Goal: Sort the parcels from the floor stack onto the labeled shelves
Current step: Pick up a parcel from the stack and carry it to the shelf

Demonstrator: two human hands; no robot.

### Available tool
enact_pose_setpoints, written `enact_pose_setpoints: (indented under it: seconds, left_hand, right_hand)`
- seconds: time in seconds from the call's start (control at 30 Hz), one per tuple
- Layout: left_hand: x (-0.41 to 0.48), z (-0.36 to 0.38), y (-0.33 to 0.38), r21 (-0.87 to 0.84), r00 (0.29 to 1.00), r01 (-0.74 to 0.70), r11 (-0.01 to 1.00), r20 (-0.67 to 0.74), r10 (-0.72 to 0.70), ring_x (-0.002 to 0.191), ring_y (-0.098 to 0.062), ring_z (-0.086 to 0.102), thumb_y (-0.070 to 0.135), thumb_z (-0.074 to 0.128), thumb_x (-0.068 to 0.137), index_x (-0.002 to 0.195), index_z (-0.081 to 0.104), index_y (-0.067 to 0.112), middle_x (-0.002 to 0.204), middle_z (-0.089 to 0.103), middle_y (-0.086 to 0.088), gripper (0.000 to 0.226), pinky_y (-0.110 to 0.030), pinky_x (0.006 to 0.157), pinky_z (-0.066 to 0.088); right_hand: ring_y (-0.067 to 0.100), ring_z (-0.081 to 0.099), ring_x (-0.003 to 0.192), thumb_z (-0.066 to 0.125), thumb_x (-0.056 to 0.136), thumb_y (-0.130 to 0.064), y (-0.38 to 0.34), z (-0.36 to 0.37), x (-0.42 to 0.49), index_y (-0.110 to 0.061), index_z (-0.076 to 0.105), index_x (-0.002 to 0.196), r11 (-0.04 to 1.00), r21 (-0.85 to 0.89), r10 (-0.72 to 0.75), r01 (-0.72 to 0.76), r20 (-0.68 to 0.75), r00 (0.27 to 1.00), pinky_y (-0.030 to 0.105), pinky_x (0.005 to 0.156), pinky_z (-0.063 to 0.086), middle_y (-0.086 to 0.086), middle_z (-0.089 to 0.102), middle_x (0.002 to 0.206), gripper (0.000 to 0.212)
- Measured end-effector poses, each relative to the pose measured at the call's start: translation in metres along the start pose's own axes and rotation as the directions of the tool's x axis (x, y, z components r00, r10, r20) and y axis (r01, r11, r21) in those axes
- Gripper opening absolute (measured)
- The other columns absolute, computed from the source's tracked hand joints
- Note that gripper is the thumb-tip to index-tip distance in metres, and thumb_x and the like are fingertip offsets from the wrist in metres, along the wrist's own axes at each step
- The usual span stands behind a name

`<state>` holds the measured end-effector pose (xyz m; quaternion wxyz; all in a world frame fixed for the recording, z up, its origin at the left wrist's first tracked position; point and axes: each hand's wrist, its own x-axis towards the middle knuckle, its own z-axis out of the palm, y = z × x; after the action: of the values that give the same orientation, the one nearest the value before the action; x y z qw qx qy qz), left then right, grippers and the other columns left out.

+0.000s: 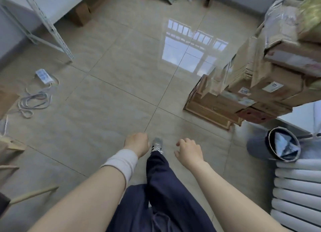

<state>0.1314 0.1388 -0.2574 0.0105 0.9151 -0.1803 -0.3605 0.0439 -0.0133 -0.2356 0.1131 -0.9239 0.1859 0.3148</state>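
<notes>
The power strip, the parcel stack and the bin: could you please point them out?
power strip (43, 76): head view, its white top face.
parcel stack (284, 78): head view, the labelled box's cardboard.
bin (255, 145): head view, its grey outer wall.

A parcel storeroom: stacked cardboard parcels (labeled), metal shelving, tiled floor.

The parcels are brown cardboard boxes piled unevenly in a tall stack on the floor at the right. Two bear small white labels, and a flat pale box lies at the bottom with a reddish box just beside it. The white metal shelves stand well apart at the upper left, with brown boxes beneath them.
</notes>
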Motion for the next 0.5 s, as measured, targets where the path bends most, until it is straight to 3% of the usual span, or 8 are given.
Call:
enact_pose_setpoints:
  seconds: [0.27, 0.5]
  left_hand:
    - [0.119, -0.091, 0.023, -0.071, 1.0, 0.026, 0.997, 0.009, -0.025, 0.113, -0.029, 0.056, 0.023, 0.037, 0.094, 0.117, 0.059, 0.016, 0.123, 0.061, -0.007, 0.032, -0.031, 0.089, 0.044]
    - [0.214, -0.189, 0.036, -0.1, 0.997, -0.012, 0.995, -0.083, 0.004, 0.116, -0.027, 0.053, 0.026, 0.037, 0.095, 0.123, 0.055, 0.018, 0.128, 0.058, -0.004, 0.034, -0.033, 0.09, 0.042]
  right_hand:
    - [0.025, 0.041, 0.125, 0.045, 0.095, -0.035, 0.017, -0.082, 0.125, -0.019, 0.047, 0.13, 0.997, 0.066, 0.044, -0.043, -0.018, 0.999, 0.035, 0.099, 0.034, 0.004, 0.048, 0.133, 0.038]
    - [0.027, 0.041, 0.125, 0.045, 0.095, -0.034, 0.009, -0.18, 0.228, -0.018, 0.047, 0.13, 0.999, 0.036, 0.02, -0.017, -0.081, 0.996, 0.036, 0.097, 0.035, 0.006, 0.049, 0.132, 0.039]
